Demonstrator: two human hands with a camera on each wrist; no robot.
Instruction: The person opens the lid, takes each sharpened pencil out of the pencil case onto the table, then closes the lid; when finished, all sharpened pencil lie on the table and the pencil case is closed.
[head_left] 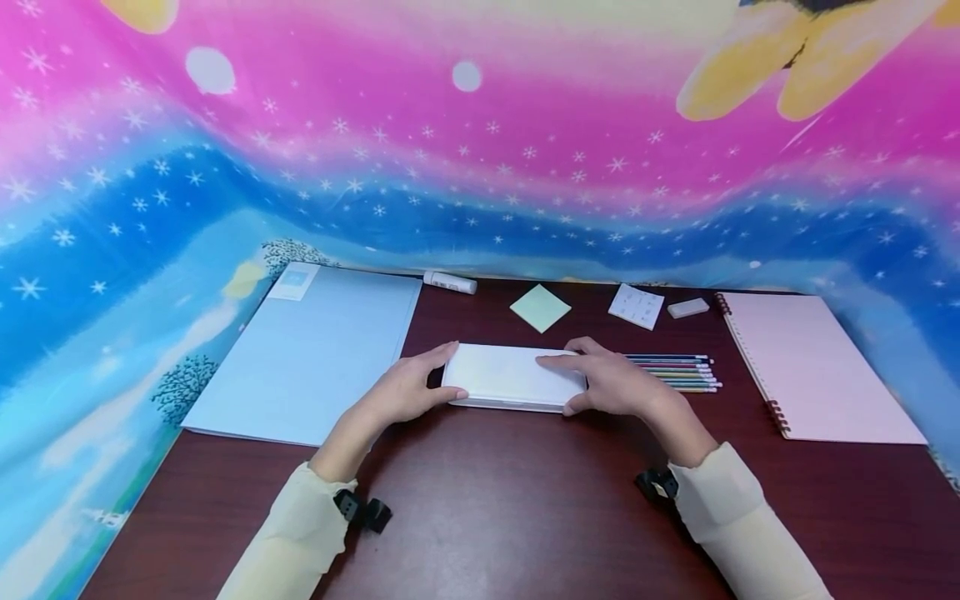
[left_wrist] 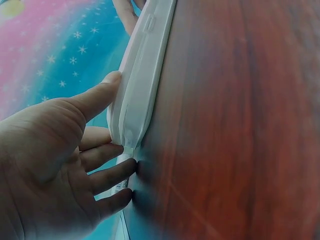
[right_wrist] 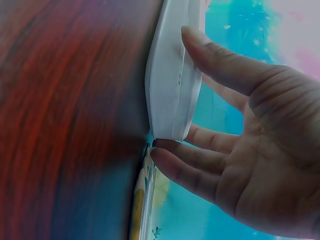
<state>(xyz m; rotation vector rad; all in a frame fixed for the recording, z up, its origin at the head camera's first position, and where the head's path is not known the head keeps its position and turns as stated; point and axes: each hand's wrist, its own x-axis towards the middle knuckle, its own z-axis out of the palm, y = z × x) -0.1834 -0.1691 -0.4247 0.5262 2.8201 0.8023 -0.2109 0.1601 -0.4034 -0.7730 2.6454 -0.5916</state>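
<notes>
white case (head_left: 513, 377) lying flat on table (head_left: 495, 500) | left hand (head_left: 405, 390) grasping its left end | right hand (head_left: 611, 382) grasping its right end, thumbs along near edge

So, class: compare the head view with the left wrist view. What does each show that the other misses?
Only the head view shows the right hand, pencils, sticky pad, pink notebook and blue folder. Only the left wrist view shows the case's side seam and clasp. Both show the left hand holding the white case on the table.
</notes>
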